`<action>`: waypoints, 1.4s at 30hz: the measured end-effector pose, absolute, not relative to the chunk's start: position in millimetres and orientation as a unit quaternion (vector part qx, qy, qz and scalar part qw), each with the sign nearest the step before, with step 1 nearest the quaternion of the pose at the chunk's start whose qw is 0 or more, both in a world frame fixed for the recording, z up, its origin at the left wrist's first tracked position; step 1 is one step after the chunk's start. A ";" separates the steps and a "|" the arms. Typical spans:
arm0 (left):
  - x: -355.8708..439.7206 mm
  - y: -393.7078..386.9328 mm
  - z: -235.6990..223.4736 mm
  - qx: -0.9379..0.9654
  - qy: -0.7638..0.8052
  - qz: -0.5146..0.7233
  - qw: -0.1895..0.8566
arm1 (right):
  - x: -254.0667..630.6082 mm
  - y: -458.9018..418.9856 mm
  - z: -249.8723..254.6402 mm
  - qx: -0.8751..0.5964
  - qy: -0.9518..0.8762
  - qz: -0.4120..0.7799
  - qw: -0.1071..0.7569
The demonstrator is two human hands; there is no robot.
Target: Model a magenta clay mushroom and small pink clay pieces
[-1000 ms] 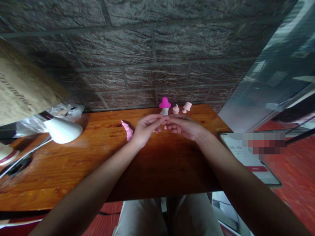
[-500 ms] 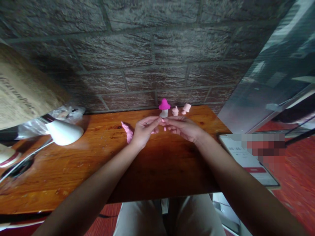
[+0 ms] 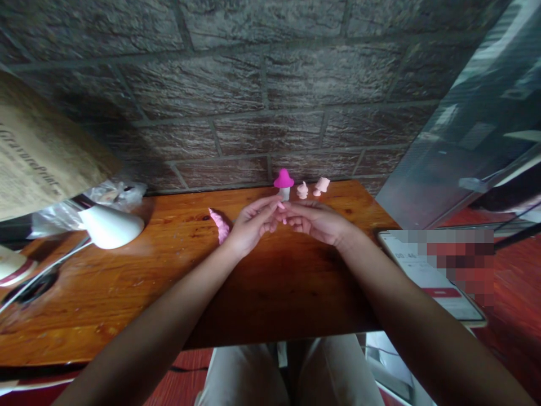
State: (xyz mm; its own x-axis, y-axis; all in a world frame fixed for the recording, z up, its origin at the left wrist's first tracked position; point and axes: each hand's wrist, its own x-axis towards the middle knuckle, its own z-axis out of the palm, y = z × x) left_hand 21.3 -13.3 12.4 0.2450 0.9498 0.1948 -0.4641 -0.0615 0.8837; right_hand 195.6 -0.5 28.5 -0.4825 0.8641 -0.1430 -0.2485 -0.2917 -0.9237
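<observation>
My left hand (image 3: 252, 226) and my right hand (image 3: 318, 223) meet over the table, fingertips pinched together on a small piece of pink clay (image 3: 281, 206). Most of that piece is hidden by the fingers. Just behind them stands a mushroom figure (image 3: 283, 179) with a bright magenta cap and a whitish stem. Two small pale pink clay figures, one with a pointed top (image 3: 302, 190) and one with a wide block-like top (image 3: 322, 185), stand to its right. A crumpled strip of pink clay (image 3: 220, 225) lies left of my left hand.
At the left are a white lamp-like object (image 3: 112, 225), a newsprint-patterned paper shade (image 3: 38, 152), a clear plastic bag (image 3: 59, 219) and a cable. A tablet (image 3: 422, 270) lies at the right. A brick wall (image 3: 236, 84) rises behind the wooden table (image 3: 169, 282).
My fingers have shifted slightly around the pink clay, and a little more of it shows between the fingertips. Both hands stay in nearly the same place; the figures have not moved.
</observation>
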 end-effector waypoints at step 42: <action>23.1 -13.2 10.3 0.451 0.295 0.556 0.632 | 195.2 -1.9 24.8 -0.312 -0.466 0.742 0.367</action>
